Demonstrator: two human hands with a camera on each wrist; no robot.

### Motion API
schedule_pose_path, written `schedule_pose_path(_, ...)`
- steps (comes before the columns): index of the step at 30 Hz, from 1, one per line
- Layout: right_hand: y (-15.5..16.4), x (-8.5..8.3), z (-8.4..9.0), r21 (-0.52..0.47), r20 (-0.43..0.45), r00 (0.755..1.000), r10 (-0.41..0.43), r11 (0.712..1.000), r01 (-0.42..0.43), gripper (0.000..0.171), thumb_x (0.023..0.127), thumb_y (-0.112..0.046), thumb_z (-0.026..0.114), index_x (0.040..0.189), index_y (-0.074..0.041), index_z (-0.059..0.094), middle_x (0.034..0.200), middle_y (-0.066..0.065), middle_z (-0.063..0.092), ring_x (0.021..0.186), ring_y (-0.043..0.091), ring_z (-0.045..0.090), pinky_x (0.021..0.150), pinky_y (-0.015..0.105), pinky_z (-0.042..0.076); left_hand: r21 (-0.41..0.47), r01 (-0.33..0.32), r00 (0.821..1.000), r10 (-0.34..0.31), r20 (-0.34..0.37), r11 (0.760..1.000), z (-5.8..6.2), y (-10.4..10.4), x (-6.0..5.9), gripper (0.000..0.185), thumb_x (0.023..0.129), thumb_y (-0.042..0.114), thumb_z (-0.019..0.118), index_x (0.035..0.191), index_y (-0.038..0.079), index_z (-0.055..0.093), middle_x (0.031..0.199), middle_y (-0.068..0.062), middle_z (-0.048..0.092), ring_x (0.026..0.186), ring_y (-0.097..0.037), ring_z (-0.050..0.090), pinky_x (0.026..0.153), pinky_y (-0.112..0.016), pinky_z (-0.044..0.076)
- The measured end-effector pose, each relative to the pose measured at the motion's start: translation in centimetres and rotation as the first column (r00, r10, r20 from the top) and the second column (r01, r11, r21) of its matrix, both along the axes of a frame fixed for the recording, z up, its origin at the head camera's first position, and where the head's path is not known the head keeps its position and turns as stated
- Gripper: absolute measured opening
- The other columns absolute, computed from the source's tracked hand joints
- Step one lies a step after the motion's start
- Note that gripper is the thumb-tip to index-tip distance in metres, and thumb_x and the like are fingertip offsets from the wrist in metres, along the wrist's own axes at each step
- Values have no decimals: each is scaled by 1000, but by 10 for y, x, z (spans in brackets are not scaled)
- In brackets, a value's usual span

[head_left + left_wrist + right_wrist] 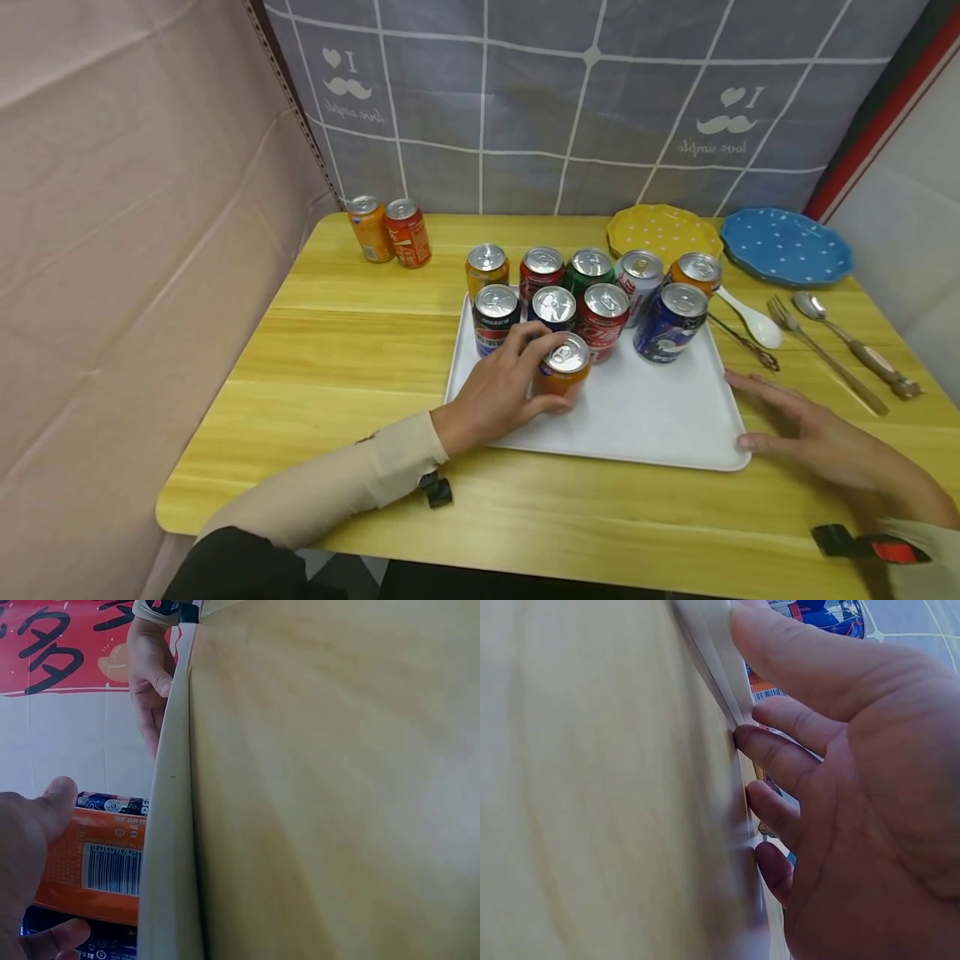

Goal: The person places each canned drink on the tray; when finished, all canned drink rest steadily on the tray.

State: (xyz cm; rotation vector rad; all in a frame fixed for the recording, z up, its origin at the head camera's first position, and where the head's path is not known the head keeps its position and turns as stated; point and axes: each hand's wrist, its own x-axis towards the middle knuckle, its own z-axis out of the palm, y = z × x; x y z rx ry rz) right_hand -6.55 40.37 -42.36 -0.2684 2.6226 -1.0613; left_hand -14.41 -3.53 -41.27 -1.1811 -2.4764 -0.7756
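My left hand (pixel 542 375) grips an orange can (pixel 564 371) that stands upright near the front of a white tray (pixel 660 417). The left wrist view shows my thumb and a finger round that orange can (pixel 97 866), beside the tray's edge (pixel 169 825). Behind it, several more cans (pixel 600 304) stand in rows on the tray. My right hand (pixel 750 410) lies flat on the table at the tray's front right corner. Its straight fingers (pixel 780 757) touch the tray rim (pixel 720 660) and hold nothing.
Two orange cans (pixel 388 231) stand at the back left of the yellow wooden table (pixel 360 358). A yellow plate (pixel 663 232) and a blue plate (pixel 786 244) sit at the back right. A white spoon (pixel 753 321), a fork (pixel 825 354) and a metal spoon (pixel 847 337) lie right of the tray.
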Motion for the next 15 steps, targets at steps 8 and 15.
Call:
schedule_pose_path(8,0,0,0,23,0,1000,0,1000,0,89,99,-28,75,169,-35,20,173,29,13,149,71,7,99,91,14,55,36,999,-35,-17,998,7,-18,0,77,89,52,80,151,21,46,146,-7,47,110,-19,64,85,-36,59)
schedule_pose_path(15,-1,0,0,38,-4,1000,2,999,-2,90,99,-29,75,169,-35,20,172,31,13,147,73,9,98,91,16,251,209,973,-177,-144,945,13,-42,-11,53,102,52,57,130,8,65,124,-8,66,101,-15,66,86,-25,56)
